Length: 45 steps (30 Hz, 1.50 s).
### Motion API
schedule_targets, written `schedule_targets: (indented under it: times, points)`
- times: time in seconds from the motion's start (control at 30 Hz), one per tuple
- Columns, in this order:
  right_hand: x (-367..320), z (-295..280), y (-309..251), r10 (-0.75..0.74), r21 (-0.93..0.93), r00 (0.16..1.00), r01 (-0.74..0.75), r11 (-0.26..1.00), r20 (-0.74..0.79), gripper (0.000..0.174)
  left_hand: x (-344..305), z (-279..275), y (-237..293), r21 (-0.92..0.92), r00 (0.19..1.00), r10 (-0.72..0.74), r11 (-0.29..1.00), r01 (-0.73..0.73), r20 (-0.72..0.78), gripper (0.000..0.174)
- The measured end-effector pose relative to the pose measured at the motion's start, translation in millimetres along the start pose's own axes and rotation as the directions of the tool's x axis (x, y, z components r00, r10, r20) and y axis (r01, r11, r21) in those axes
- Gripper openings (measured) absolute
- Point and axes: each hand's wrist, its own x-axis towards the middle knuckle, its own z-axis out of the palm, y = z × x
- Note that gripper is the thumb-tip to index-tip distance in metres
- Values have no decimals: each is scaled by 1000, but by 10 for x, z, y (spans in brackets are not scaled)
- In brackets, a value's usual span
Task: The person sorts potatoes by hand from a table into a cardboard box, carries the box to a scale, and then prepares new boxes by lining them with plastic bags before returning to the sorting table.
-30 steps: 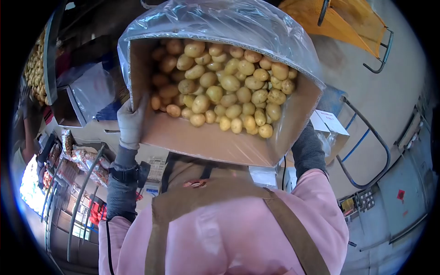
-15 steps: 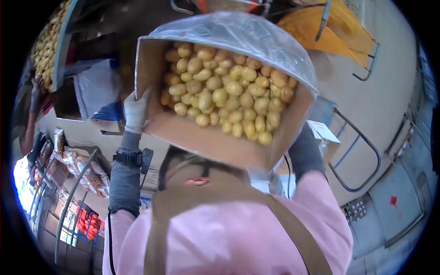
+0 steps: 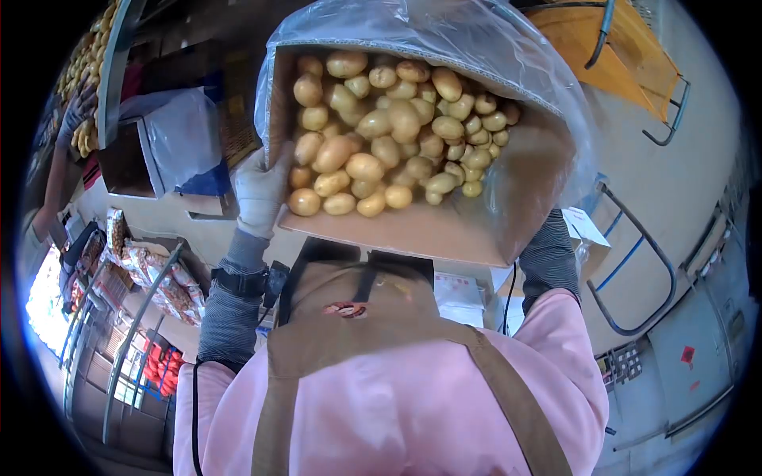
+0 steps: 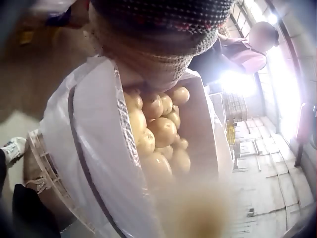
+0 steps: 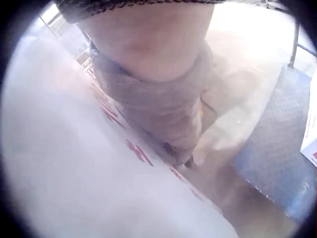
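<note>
An open cardboard box [image 3: 405,230], lined with clear plastic film [image 3: 429,32], is held up in front of the body with its opening tilted toward the head camera. Inside, potatoes [image 3: 373,127] lie heaped against the left and far sides. My gloved left hand [image 3: 262,190] grips the left wall, with the thumb over its edge. On the outer right side, my gloved right hand [image 5: 153,109] holds the box against its white printed face; its fingertips are hidden. In the head view the box covers that hand, leaving only the right sleeve [image 3: 548,262] in sight.
Another film-lined box [image 3: 178,143] stands at left, by a raised bed of potatoes [image 3: 83,47] where another person's gloved hand [image 3: 75,111] reaches. A yellow cart [image 3: 611,55] is at upper right. A trolley with a metal handle [image 3: 635,262] stands at right.
The box has shifted slightly right and its tilt has changed. The potatoes have slid leftward, baring more of the right inner wall. Both hands stay on the box.
</note>
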Motion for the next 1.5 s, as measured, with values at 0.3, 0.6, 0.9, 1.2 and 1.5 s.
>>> schedule_targets:
  times: [0.3, 0.6, 0.9, 1.2, 1.5]
  points:
    - [-289, -204, 158, -327, -13, 905, 336, 942, -274, 55, 67, 414, 1275, 499, 513, 724, 267, -825, 462, 32]
    - [-1766, -1700, -1066, 271, 566, 737, 180, 804, -620, 54, 781, 1039, 1232, 461, 414, 215, -263, -848, 884, 29]
    - [-2646, -2054, -1804, 171, 431, 522, 429, 794, -836, 87, 983, 1171, 1553, 366, 369, -50, -68, -928, 928, 35]
    - [-2662, -2263, -2491, -34, 227, 343, 689, 688, -939, 59, 1046, 1547, 1409, 474, 476, -12, -63, -878, 879, 35]
    - [-2743, -2531, -2308, -64, 102, 236, 628, 772, -970, 27, 1230, 1437, 1376, 289, 289, -54, -12, -957, 956, 37]
